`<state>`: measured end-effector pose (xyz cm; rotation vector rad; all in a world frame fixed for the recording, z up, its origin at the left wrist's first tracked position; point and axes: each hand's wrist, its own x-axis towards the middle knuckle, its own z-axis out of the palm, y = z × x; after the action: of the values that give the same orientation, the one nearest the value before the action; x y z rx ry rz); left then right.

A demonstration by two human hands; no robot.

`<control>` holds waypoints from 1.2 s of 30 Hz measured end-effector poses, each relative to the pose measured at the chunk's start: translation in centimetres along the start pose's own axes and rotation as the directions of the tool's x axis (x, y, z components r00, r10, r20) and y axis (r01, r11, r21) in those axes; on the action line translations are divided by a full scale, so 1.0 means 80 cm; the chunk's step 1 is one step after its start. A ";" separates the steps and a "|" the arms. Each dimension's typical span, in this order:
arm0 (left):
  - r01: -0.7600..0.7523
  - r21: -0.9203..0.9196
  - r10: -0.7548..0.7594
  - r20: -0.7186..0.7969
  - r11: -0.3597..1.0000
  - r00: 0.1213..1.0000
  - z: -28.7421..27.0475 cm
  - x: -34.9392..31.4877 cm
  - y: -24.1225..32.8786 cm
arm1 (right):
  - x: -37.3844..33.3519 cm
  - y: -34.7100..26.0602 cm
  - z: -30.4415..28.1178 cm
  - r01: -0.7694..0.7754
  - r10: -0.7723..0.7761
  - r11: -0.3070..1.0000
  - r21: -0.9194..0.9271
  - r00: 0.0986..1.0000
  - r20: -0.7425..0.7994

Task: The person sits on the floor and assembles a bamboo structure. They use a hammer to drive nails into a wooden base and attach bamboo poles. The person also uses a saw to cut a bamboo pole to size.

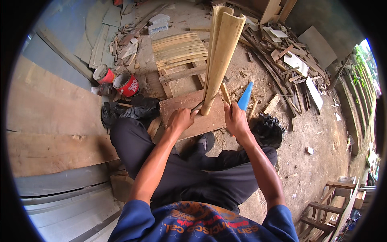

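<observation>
A split bamboo piece (222, 52) stands nearly upright, its lower end over a reddish-brown wooden board (173, 107) in front of my legs. My left hand (180, 120) is closed round a dark, thin blade-like tool (197, 106) at the bamboo's lower left side. The tool's handle is hidden in my fist. Its far part disappears at the bamboo, and a dark tip shows on the right side. On the bamboo's right, my right hand (237, 119) grips a light wooden stick (225, 94), which points up and away from me.
Beyond the board lies a slatted bamboo panel (179, 50). Red paint cans (125, 84) stand at the left. Beside my right hand is a blue tapered thing (245, 97), with a black plastic bag (268, 131) nearer me. Scrap wood (296, 60) is piled at the far right.
</observation>
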<state>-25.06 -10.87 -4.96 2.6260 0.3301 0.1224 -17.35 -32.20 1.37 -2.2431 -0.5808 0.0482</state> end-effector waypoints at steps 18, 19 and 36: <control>0.043 0.020 -0.045 0.086 0.999 0.995 -0.018 0.006 0.023 | -0.013 0.001 -0.011 -0.136 0.142 0.988 0.067 0.986 -0.084; 0.031 0.017 -0.032 0.092 0.999 0.995 -0.013 0.008 0.023 | -0.014 0.018 -0.003 -0.082 0.084 0.996 0.037 0.995 -0.045; -0.002 0.094 -0.001 0.027 0.996 1.000 -0.018 0.021 0.000 | -0.030 0.031 -0.001 -0.113 0.116 0.987 0.117 0.993 -0.026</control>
<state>-23.64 -9.83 -3.66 2.7183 0.3333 0.0736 -18.49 -34.73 -0.72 -2.1587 -0.4205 0.1011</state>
